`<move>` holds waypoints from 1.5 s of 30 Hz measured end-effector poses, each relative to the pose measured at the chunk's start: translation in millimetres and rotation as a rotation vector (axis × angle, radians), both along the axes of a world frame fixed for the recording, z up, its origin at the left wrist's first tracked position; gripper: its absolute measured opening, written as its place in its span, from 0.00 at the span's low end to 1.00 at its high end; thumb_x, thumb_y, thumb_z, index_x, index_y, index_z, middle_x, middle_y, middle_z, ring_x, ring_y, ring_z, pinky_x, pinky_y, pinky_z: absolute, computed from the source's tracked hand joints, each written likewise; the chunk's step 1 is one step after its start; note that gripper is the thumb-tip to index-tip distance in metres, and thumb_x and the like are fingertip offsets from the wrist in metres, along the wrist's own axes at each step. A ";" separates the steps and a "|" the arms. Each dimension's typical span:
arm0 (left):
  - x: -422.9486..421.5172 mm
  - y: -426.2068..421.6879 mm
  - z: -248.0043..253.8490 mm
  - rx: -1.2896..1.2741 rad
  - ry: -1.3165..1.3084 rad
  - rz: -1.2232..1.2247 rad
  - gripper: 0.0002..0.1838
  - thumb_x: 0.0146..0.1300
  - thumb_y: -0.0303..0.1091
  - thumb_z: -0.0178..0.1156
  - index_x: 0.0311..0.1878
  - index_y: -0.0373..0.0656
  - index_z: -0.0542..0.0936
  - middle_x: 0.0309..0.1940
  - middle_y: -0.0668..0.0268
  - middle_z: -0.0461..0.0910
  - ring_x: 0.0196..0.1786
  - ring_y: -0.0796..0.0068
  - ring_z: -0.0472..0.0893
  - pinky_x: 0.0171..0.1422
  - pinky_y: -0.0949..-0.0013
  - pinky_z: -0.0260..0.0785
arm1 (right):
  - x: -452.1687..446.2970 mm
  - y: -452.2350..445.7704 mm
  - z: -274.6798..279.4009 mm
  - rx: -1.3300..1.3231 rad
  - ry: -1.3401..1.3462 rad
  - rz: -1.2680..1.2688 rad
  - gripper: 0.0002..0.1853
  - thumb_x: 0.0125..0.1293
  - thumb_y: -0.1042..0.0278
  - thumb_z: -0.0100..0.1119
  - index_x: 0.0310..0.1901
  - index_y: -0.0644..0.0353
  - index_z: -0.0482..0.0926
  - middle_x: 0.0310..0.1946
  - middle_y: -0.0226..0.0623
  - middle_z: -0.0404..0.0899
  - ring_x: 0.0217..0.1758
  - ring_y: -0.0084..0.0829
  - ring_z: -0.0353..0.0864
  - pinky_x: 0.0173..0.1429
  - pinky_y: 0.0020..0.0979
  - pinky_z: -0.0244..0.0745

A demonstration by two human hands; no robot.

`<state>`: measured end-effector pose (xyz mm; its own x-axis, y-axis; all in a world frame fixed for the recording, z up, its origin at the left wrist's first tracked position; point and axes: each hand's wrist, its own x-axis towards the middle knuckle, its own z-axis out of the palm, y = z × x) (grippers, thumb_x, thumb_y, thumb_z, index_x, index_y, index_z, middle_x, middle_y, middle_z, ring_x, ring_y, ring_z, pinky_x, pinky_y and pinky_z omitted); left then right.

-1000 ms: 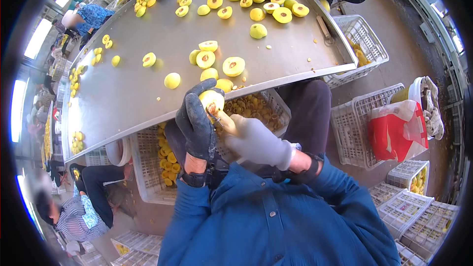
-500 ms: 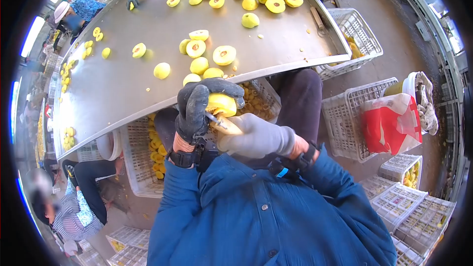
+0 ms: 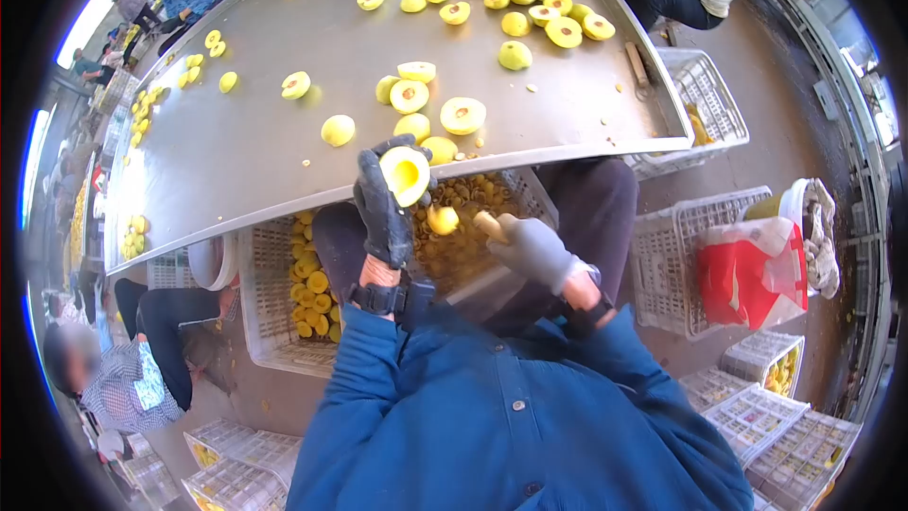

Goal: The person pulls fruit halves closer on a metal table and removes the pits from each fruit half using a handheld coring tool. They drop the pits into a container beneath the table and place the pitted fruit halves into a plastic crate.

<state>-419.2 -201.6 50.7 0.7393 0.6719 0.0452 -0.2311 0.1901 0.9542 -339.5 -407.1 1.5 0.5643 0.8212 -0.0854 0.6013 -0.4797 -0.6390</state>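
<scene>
The left hand point(image 3: 383, 213) is holding a hollowed fruit half point(image 3: 407, 177) by the table point(image 3: 246, 161) — the right hand point(image 3: 537, 255) is gripping a handle point(image 3: 489, 226). Between them, a yellow piece point(image 3: 443, 220) is blurring. The table is partly hiding a crate point(image 3: 541, 197); a red bag point(image 3: 736, 270) is covering part of another crate point(image 3: 657, 255) — its print is staying unreadable.

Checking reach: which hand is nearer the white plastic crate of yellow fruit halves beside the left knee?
Left: the black-gloved left hand is just right of the crate; the grey-gloved right hand is farther right.
</scene>
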 end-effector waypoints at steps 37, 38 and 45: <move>-44.8 0.4 59.3 -0.031 0.045 -0.005 0.23 0.78 0.46 0.46 0.63 0.36 0.72 0.50 0.58 0.79 0.49 0.68 0.81 0.59 0.67 0.74 | -37.3 74.4 79.5 0.433 -0.040 0.015 0.13 0.64 0.59 0.65 0.41 0.55 0.71 0.21 0.45 0.79 0.25 0.49 0.82 0.29 0.45 0.75; -44.1 -9.8 62.8 -0.055 0.027 0.012 0.23 0.78 0.46 0.45 0.63 0.36 0.72 0.50 0.58 0.79 0.49 0.68 0.81 0.59 0.67 0.74 | -38.7 73.2 79.8 0.437 -0.067 0.009 0.13 0.64 0.60 0.65 0.41 0.55 0.71 0.20 0.45 0.79 0.25 0.49 0.82 0.28 0.45 0.75; -43.6 -34.3 66.4 0.131 0.061 0.050 0.26 0.78 0.50 0.41 0.60 0.36 0.73 0.49 0.58 0.80 0.49 0.68 0.80 0.59 0.66 0.73 | -43.1 62.4 87.1 0.354 -0.142 -0.049 0.11 0.66 0.60 0.62 0.41 0.55 0.71 0.19 0.45 0.78 0.23 0.48 0.81 0.26 0.45 0.75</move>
